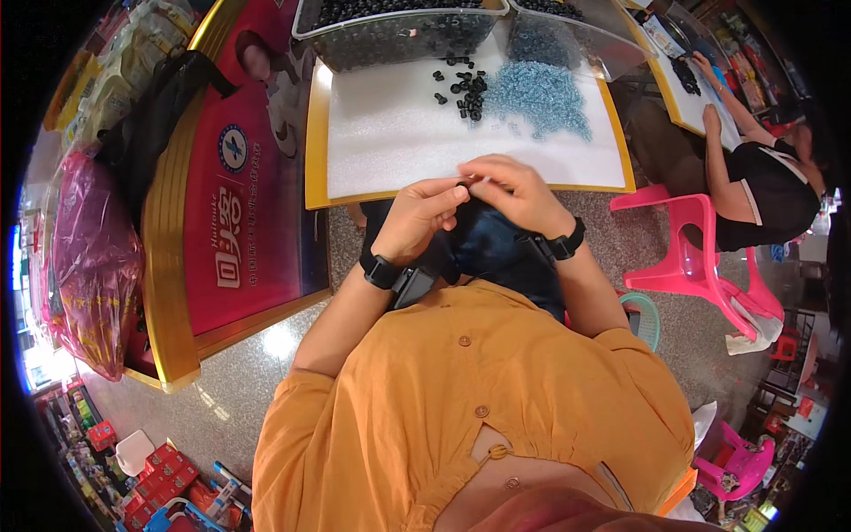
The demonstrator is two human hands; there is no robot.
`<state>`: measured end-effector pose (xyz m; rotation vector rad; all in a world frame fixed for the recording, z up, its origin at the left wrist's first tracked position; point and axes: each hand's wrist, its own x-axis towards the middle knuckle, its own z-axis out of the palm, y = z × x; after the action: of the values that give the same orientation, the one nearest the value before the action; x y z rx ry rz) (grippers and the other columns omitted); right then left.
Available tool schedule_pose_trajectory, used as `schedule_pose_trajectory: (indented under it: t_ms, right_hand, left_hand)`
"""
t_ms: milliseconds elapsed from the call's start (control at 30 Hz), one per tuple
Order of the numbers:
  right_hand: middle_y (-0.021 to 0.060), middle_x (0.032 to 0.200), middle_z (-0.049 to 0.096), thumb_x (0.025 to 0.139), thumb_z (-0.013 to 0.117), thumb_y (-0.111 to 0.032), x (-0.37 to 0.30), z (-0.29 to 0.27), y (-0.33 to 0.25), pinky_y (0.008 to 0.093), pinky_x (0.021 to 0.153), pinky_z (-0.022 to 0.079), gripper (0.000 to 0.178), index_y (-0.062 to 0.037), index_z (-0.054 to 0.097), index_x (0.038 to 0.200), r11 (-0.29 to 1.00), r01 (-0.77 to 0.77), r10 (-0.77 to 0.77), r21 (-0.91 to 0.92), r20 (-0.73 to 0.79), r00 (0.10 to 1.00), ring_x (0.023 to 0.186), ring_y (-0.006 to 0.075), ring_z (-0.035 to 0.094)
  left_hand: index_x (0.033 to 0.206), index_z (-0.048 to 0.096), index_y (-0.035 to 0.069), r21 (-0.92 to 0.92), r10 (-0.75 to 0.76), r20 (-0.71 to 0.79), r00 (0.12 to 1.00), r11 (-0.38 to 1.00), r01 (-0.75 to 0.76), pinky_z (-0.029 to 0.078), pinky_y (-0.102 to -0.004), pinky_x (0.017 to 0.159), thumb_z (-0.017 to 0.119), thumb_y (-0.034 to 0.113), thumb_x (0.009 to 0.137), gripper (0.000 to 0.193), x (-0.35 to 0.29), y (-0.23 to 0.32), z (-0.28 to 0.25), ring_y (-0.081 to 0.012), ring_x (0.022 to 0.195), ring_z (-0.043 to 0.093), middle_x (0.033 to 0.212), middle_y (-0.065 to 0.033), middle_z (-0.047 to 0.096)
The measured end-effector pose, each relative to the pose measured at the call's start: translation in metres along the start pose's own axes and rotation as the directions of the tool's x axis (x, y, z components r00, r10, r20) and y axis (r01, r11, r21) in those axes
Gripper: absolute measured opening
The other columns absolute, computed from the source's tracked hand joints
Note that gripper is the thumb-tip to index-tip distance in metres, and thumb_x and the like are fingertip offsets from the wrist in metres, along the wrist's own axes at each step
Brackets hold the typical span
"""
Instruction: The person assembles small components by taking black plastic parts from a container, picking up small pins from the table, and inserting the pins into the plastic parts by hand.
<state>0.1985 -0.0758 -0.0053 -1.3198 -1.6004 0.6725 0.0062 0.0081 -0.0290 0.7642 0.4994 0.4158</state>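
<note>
My left hand (420,215) and my right hand (521,195) meet above my lap at the table's near edge. Thumb and fingers are pinched together on both. Between the fingertips is something small, partly dark, mostly hidden, so I cannot tell its kind. Beyond my hands, a loose cluster of small black cylindrical parts (472,93) lies on the white table top (390,142). Right beside it spreads a heap of tiny light-blue translucent pieces (545,97).
At the table's far side stands a clear bin (403,40) of black parts, with another clear bin (567,40) to its right. A pink-panelled counter (239,177) rises on the left. To the right are a pink plastic stool (691,239) and another person (753,186) working at a second table.
</note>
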Motion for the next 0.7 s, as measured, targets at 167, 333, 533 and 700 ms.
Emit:
schedule_pose_trajectory:
  t_ms: [167,333,533,700]
  right_hand:
    - [0.0121,0.097,0.07,0.09,0.067,-0.013,0.028,-0.033,0.031,0.0374,0.077,0.052,0.014,-0.0056,0.075,0.099,0.913,-0.133,0.06,-0.387,-0.196,0.979,0.088,0.0312,0.066]
    - [0.0098,0.093,0.066,0.087,0.065,-0.014,0.05,-0.043,0.056,0.0421,0.082,0.052,0.014,-0.0095,0.075,0.097,0.686,-0.068,0.009,-0.725,-0.085,0.996,0.095,0.0329,0.064]
    - [0.0106,0.095,0.064,0.087,0.063,-0.012,0.055,-0.043,0.047,0.0437,0.084,0.051,0.01,-0.0072,0.07,0.091,0.603,-0.039,0.066,-0.796,0.001,0.998,0.098,0.0336,0.062]
    - [0.0121,0.095,0.064,0.089,0.062,-0.012,0.044,-0.037,0.051,0.0451,0.084,0.051,0.008,-0.0056,0.067,0.091,0.597,-0.046,0.071,-0.801,-0.005,0.997,0.097,0.0352,0.062]
  left_hand:
    - [0.12,0.07,-0.002,0.225,0.077,-0.065,0.995,0.973,-0.061,0.045,-0.022,0.059,0.073,0.013,0.092,0.032,0.001,0.005,-0.001,-0.0063,0.066,0.054,0.086,-0.0012,0.067]
    - [0.12,0.071,0.001,0.367,0.192,-0.037,0.981,0.915,-0.166,0.046,-0.0221,0.061,0.073,0.01,0.091,0.031,-0.001,0.005,-0.004,-0.0083,0.065,0.055,0.089,-0.0022,0.066]
    - [0.121,0.071,0.003,0.498,0.314,0.105,0.944,0.805,-0.323,0.048,-0.0219,0.063,0.072,0.004,0.089,0.032,-0.004,0.004,-0.001,-0.0074,0.07,0.056,0.096,-0.0012,0.061]
    - [0.122,0.07,0.004,0.542,0.35,0.121,0.929,0.761,-0.358,0.051,-0.0207,0.065,0.072,0.001,0.089,0.034,-0.007,0.003,0.003,-0.0063,0.075,0.057,0.095,-0.0002,0.059]
